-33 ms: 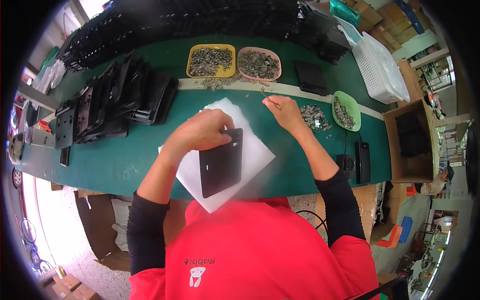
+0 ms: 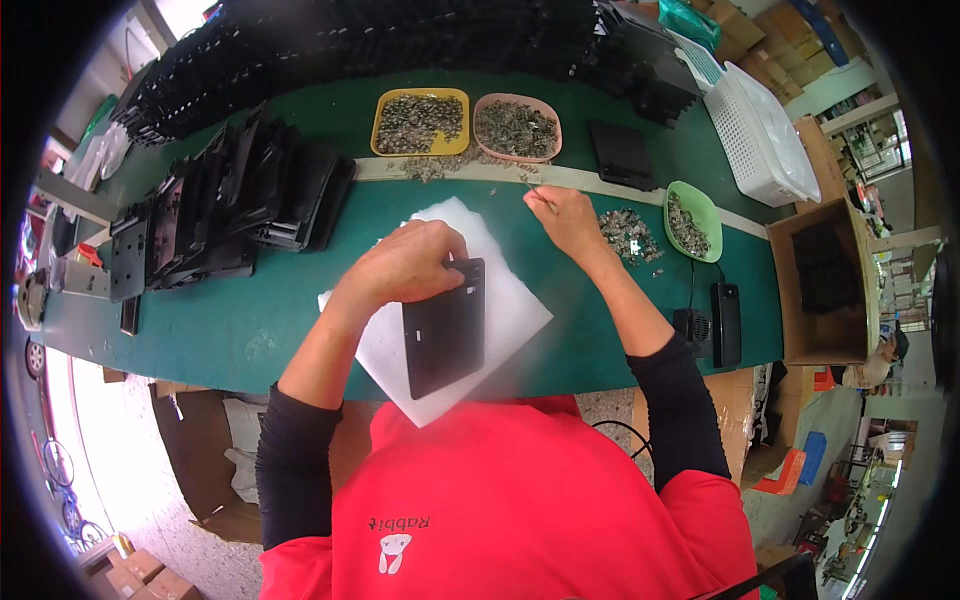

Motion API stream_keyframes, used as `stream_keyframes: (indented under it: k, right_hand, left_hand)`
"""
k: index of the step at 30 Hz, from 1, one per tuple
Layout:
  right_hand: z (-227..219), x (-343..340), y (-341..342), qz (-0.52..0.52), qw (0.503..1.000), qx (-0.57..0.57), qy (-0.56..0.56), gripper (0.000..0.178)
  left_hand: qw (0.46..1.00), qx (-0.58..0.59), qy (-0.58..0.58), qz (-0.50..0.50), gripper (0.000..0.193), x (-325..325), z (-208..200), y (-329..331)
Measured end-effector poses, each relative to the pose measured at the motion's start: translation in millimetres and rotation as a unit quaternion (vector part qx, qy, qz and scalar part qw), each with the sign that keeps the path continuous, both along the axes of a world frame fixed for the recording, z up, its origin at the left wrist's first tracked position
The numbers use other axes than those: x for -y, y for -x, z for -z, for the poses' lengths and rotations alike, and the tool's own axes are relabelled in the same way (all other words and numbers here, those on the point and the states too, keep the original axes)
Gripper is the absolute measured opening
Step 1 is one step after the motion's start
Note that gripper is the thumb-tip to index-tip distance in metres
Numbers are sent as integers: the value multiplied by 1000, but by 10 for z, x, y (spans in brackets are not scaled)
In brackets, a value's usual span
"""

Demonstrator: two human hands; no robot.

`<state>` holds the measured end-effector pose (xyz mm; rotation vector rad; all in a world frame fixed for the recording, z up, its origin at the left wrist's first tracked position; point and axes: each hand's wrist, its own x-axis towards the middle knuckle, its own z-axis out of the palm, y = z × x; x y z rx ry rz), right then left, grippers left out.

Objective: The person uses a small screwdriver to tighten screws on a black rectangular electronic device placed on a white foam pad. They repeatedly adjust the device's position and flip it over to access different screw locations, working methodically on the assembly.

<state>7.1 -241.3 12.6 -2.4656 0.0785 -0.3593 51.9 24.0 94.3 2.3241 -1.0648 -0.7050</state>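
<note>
Black plate (image 2: 445,330) is held flat by the left hand (image 2: 405,265), fingers pressed together, while the right hand (image 2: 570,220) pinches a small metal piece (image 2: 540,197), which I judge must next go carefully onto it.

Nothing has shifted between the two pictures. The left hand (image 2: 410,265) presses the black panel (image 2: 445,325) at the very same spot on the white sheet (image 2: 515,300) near the front edge of the worktop (image 2: 250,320). The right hand (image 2: 570,220) pinches a thin metal piece (image 2: 540,198) exactly where it was, out toward the worktop's middle
</note>
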Motion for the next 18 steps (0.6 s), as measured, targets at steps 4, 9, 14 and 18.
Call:
stream_keyframes:
  k: [4,9,14,18]
  right_hand:
    - [46,-181,-253,-5,1000,5,-6,20]
    - [149,-260,-423,-44,997,-40,49,20]
    - [234,-278,-420,-53,998,3,19,20]
    - [-199,-405,-142,-44,965,-101,-236,13]
  left_hand:
    - [999,51,-5,3,28,104,-162,2]
    - [998,-68,12,8,28,165,-215,-181]
    - [991,-94,38,87,26,160,256,-179]
    - [987,-114,105,40,23,206,473,-174]
